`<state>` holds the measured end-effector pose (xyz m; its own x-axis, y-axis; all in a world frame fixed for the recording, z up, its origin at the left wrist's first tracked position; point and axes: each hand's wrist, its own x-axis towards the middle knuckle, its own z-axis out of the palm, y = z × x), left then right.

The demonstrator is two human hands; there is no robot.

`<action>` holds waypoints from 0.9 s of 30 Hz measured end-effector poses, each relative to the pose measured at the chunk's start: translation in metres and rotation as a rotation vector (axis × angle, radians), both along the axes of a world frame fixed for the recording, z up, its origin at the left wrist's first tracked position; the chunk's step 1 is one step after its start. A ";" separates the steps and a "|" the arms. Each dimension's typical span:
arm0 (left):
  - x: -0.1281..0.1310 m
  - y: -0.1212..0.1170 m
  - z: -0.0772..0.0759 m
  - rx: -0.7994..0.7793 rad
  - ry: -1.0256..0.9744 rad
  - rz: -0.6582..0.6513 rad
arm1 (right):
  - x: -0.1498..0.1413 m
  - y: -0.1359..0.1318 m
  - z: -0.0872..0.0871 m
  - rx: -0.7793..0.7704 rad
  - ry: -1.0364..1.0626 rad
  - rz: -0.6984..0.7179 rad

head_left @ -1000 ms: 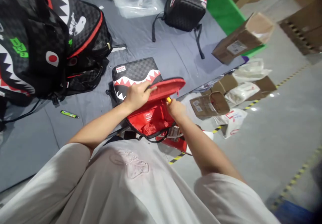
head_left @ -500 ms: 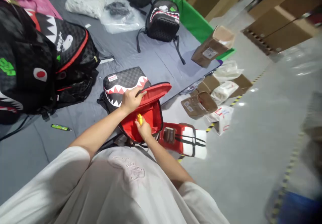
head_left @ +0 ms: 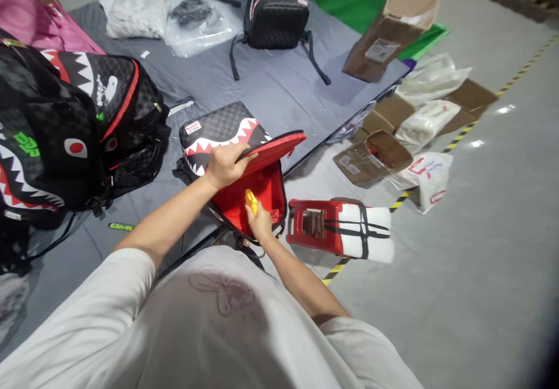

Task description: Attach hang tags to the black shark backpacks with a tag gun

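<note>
A black checked backpack with a shark-mouth print lies in front of me at the table edge, its red-lined compartment unzipped. My left hand is closed on the edge of the lifted flap, holding it up. My right hand is at the mouth of the red compartment, closed around a small yellow tool. Its kind is hard to make out, since the fingers cover most of it. A green pen lies on the table beyond my left forearm, which partly hides it.
More shark-print backpacks are piled at the left, and another backpack stands at the back. A cardboard box rests at the table's right corner. On the floor are open cartons, white bags and a red stool-like object.
My view has shifted, so the floor things sit further right. Both hands keep their holds; the flap and the yellow tool stay nearly where they were over the backpack.
</note>
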<state>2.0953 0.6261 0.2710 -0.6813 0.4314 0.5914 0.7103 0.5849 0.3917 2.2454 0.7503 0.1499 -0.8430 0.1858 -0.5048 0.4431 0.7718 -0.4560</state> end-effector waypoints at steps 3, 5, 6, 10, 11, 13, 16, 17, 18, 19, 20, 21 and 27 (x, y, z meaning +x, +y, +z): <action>-0.021 0.003 0.014 -0.136 0.033 -0.079 | -0.020 0.007 0.026 0.006 -0.017 0.085; -0.036 0.002 0.018 -0.226 0.028 -0.123 | -0.044 0.018 0.046 0.015 -0.066 0.139; -0.042 0.000 0.019 -0.256 0.017 -0.137 | -0.058 0.026 0.056 0.018 -0.104 0.170; -0.052 -0.014 0.012 -0.274 -0.072 -0.065 | -0.109 0.062 0.096 0.060 -0.322 0.284; -0.048 -0.018 0.010 -0.265 -0.084 -0.012 | -0.117 0.069 0.105 0.074 -0.379 0.310; -0.030 -0.029 0.007 -0.235 -0.062 0.116 | -0.127 0.079 0.122 0.088 -0.482 0.368; 0.023 -0.046 0.000 -0.163 -0.011 0.300 | -0.133 0.087 0.141 0.063 -0.596 0.448; 0.046 -0.051 -0.005 -0.154 -0.046 0.319 | -0.135 0.090 0.145 0.022 -0.625 0.462; 0.068 -0.054 -0.011 -0.166 -0.119 0.301 | -0.137 0.092 0.149 -0.035 -0.654 0.464; 0.089 -0.057 -0.020 -0.198 -0.228 0.241 | -0.139 0.095 0.152 -0.101 -0.673 0.449; 0.106 -0.057 -0.029 -0.243 -0.352 0.164 | -0.141 0.098 0.155 -0.166 -0.681 0.424; 0.119 -0.056 -0.040 -0.275 -0.432 0.111 | -0.143 0.101 0.157 -0.219 -0.678 0.396; 0.099 -0.038 -0.107 -0.441 -0.746 0.072 | -0.141 0.103 0.160 -0.109 -0.725 0.396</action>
